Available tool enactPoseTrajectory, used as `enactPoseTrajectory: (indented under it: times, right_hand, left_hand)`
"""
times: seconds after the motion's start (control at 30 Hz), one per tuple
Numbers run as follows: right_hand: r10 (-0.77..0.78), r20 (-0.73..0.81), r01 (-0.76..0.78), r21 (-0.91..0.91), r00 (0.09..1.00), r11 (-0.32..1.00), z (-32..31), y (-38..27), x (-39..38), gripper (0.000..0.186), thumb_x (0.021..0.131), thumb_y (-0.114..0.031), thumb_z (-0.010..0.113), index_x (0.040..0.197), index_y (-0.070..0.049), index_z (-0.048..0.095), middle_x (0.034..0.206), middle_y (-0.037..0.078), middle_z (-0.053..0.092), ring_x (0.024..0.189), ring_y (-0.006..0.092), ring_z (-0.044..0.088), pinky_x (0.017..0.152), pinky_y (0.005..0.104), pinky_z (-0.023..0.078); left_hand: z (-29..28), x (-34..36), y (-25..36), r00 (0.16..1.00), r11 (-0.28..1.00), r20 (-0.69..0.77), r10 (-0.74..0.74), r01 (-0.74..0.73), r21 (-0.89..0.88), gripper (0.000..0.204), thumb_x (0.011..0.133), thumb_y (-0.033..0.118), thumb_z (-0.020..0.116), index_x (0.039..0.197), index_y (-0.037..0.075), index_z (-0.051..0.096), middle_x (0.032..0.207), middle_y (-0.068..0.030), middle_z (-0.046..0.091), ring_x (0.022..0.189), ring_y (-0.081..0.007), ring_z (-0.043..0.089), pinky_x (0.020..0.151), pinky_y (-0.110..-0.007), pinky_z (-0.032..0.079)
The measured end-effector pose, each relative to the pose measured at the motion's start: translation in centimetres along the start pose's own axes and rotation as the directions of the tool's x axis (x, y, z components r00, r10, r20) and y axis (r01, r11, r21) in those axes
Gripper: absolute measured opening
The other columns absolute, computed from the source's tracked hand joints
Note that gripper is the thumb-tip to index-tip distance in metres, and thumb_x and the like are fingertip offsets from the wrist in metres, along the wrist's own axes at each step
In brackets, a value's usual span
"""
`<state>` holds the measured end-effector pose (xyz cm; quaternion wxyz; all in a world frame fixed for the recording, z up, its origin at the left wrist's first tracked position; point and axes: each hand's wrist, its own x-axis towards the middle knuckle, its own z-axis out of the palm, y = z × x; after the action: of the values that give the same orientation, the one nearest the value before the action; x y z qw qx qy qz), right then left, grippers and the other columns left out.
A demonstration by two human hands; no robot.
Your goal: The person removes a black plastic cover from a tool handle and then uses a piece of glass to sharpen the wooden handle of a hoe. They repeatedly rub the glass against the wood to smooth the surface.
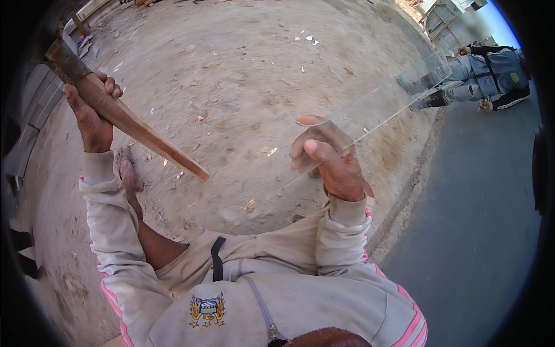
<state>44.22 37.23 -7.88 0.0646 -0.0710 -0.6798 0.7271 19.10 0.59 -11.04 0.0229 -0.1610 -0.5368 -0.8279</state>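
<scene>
My left hand (pixel 95 118) is wrapped round a long brown wooden handle (pixel 136 122), its fingers curling over the far side and its thumb sticking up. A dark, worn-looking collar (pixel 67 61) sits at the handle's upper end; what lies beyond it is lost in the dark rim. The other end points down and right, free in the air above the ground. In my right hand (pixel 335 159) is a clear, flat, see-through sheet (pixel 381 107), pinched between thumb and fingers. It slants up to the right, with one bright straight edge; whether it is glass or plastic I cannot tell.
Bare sandy ground (pixel 243 75) with scattered chips lies ahead. A smooth grey paved strip (pixel 462 191) runs along the right. Another person (pixel 485 75) in blue jeans stands at the upper right. Grey blocks (pixel 37 107) line the left. My bare foot (pixel 128 173) is below my left hand.
</scene>
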Motion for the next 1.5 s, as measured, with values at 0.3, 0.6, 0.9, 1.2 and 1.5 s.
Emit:
enactPoseTrajectory:
  times: [0.3, 0.6, 0.9, 1.2, 1.5]
  right_hand:
    - [-0.112, 0.03, 0.109, 0.081, 0.993, 0.991, -0.2, 1.3, 0.3, 0.041, 0.094, -0.019, 0.064, 0.127, 0.005, 0.058, 0.085, 0.012, 0.068, 0.072, 0.0208, 0.067, 0.066, 0.0331, 0.055]
    - [-0.134, 0.061, 0.132, 0.038, 0.989, 0.991, -0.2, 1.8, 0.3, 0.041, 0.096, -0.02, 0.063, 0.126, 0.007, 0.057, 0.086, 0.015, 0.068, 0.072, 0.0218, 0.068, 0.065, 0.0327, 0.056]
    - [-0.122, 0.005, 0.121, 0.065, 0.993, 0.991, -0.8, 1.8, -0.9, 0.045, 0.096, -0.024, 0.067, 0.125, 0.009, 0.057, 0.088, 0.015, 0.07, 0.075, 0.0219, 0.069, 0.069, 0.0331, 0.057]
    - [-0.151, 0.044, 0.146, 0.106, 0.988, 0.984, 0.1, 2.9, 0.3, 0.037, 0.093, -0.025, 0.071, 0.116, 0.004, 0.066, 0.097, 0.017, 0.071, 0.081, 0.0244, 0.071, 0.069, 0.0341, 0.058]
    - [-0.105, 0.075, 0.111, -0.077, 0.992, 0.991, 5.1, 2.4, 0.8, 0.03, 0.097, -0.016, 0.063, 0.119, 0.005, 0.065, 0.1, 0.016, 0.072, 0.088, 0.0239, 0.072, 0.07, 0.0295, 0.058]
  left_hand:
    - [0.2, -0.6, -0.1, 0.999, 1.0, 0.05, 0.017, -0.018, 0.014, 0.085, 0.085, 0.083, 0.049, 0.107, 0.001, 0.054, 0.083, -0.0072, 0.053, 0.081, -0.0202, 0.052, 0.082, -0.035, 0.046]
    - [0.9, -1.4, 0.3, 0.995, 0.999, 0.086, 0.044, -0.046, 0.025, 0.084, 0.088, 0.082, 0.044, 0.106, 0.0, 0.055, 0.081, -0.0067, 0.054, 0.079, -0.0205, 0.052, 0.081, -0.036, 0.045]
    - [2.1, -2.5, 0.3, 0.995, 0.992, 0.073, 0.062, -0.069, 0.103, 0.083, 0.089, 0.082, 0.043, 0.105, 0.002, 0.054, 0.08, -0.0062, 0.054, 0.078, -0.0194, 0.051, 0.079, -0.036, 0.045]
    - [1.8, -2.2, 3.3, 0.948, 0.989, 0.284, 0.145, -0.14, -0.039, 0.092, 0.084, 0.086, 0.044, 0.122, 0.002, 0.051, 0.091, -0.0094, 0.057, 0.085, -0.0209, 0.056, 0.082, -0.039, 0.048]
    - [2.6, -3.1, 4.5, 0.964, 0.966, 0.067, 0.256, -0.257, 0.003, 0.073, 0.085, 0.078, 0.055, 0.103, 0.008, 0.056, 0.073, -0.0063, 0.056, 0.071, -0.0227, 0.059, 0.073, -0.041, 0.053]
